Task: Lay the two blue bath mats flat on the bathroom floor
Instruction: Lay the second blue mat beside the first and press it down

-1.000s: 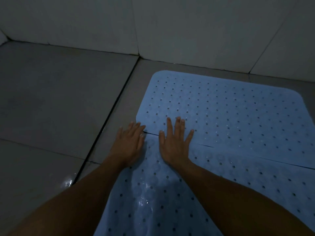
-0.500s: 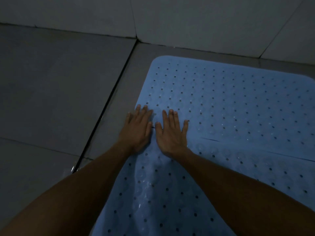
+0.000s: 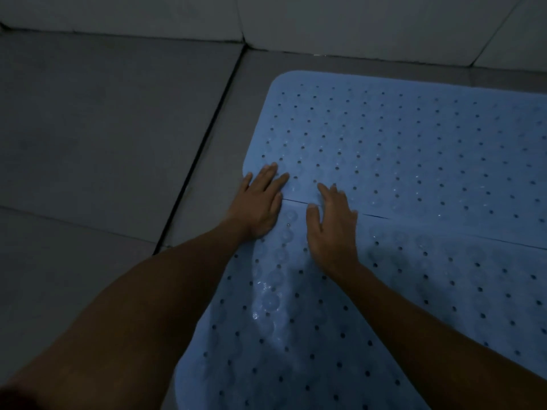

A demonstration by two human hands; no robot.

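2 blue bath mats lie on the grey tiled floor (image 3: 118, 128) close to the base of the wall (image 3: 355, 22), meeting along a thin dark seam (image 3: 376, 216) that runs from the left edge off toward the right. The far mat (image 3: 414, 137) looks flat against the tiles. The near mat (image 3: 325, 335) shows a soft ridge with wet glints running back from the seam toward the person, so it seems not fully settled. Both hands work at the left end of that seam. The left hand (image 3: 260, 202) rests palm down with its fingers straight and close together, reaching across onto the far mat's corner. The right hand (image 3: 331, 220) also lies flat, fingers slightly spread, its fingertips over the seam; neither hand grips or pinches anything. The step in hand appears to be pressing the joint down so the 2 edges sit level. To do it well, the person would likely keep the palms broad and flat, lean weight through the heels of the hands, and sweep outward along the seam toward the right so the cups on the underside bite and trapped water escapes. The ridge in the near mat probably needs a firm stroke back toward the body. Pushing the near edge forward too hard could make it ride over the far mat.
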